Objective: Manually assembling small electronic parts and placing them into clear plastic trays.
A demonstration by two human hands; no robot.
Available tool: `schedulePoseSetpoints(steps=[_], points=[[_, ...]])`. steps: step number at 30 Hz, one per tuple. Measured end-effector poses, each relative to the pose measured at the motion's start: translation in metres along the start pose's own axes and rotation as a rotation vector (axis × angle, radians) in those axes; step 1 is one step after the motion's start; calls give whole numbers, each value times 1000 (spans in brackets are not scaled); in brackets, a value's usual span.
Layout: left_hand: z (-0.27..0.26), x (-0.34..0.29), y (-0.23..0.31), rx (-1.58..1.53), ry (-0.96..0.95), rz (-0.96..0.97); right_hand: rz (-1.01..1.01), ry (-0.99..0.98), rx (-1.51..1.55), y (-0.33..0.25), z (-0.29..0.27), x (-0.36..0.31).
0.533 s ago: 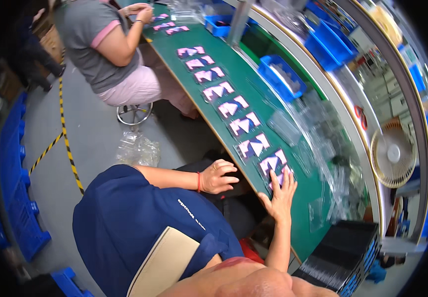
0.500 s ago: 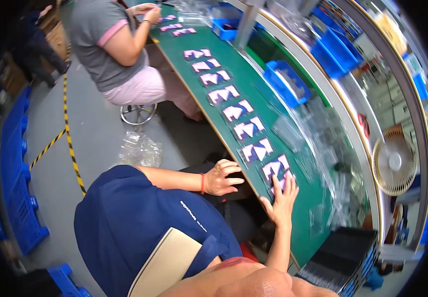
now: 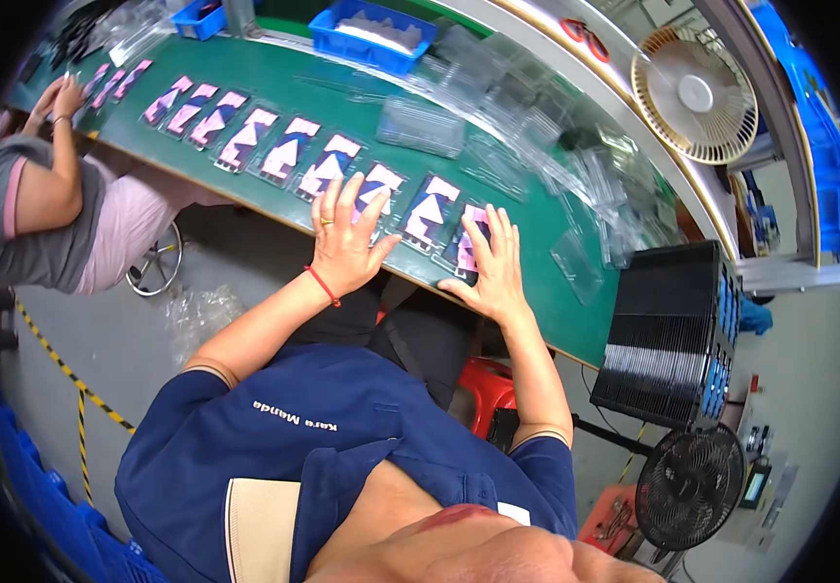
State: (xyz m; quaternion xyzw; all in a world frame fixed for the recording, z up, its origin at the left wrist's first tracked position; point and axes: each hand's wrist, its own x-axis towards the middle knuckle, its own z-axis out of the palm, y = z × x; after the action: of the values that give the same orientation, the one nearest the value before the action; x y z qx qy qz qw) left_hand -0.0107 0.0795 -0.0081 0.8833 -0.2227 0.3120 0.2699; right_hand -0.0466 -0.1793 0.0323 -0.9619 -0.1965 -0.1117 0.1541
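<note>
A row of clear plastic packs, each with a pink, white and dark-blue card [image 3: 431,214], runs along the green table [image 3: 527,321]. My left hand [image 3: 350,233], a ring and a red cord on it, lies with spread fingers over one pack [image 3: 381,182] and partly covers it. At the row's right end my right hand [image 3: 496,267] is stretched out, its fingertips on the last pack [image 3: 465,255]. That pack is mostly hidden by the hand. Between the hands, the uncovered pack lies flat. Neither hand grasps anything visible.
Empty clear plastic shells [image 3: 420,126] lie behind the row, near a blue bin [image 3: 371,39]. A black ribbed stack [image 3: 661,325] stands at right, with a white fan [image 3: 695,94] beyond the table. A co-worker [image 3: 46,209] sits at left.
The view has swung round toward the right. My left hand has moved from beside the table edge onto the packs. My right hand stays at the row's end pack.
</note>
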Motion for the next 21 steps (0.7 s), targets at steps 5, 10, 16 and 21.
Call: schedulePoseSetpoints(steps=[5,10,16,21], points=[[0,14,19,-6,-89,-3,3,-17,-32,1,-2,-4],[1,17,18,9,-130,48,49,-55,-79,-8,14,6],[1,30,17,13,-168,83,149,56,-80,-18,17,16],[-12,22,3,38,-189,84,152,69,27,-32,30,23]])
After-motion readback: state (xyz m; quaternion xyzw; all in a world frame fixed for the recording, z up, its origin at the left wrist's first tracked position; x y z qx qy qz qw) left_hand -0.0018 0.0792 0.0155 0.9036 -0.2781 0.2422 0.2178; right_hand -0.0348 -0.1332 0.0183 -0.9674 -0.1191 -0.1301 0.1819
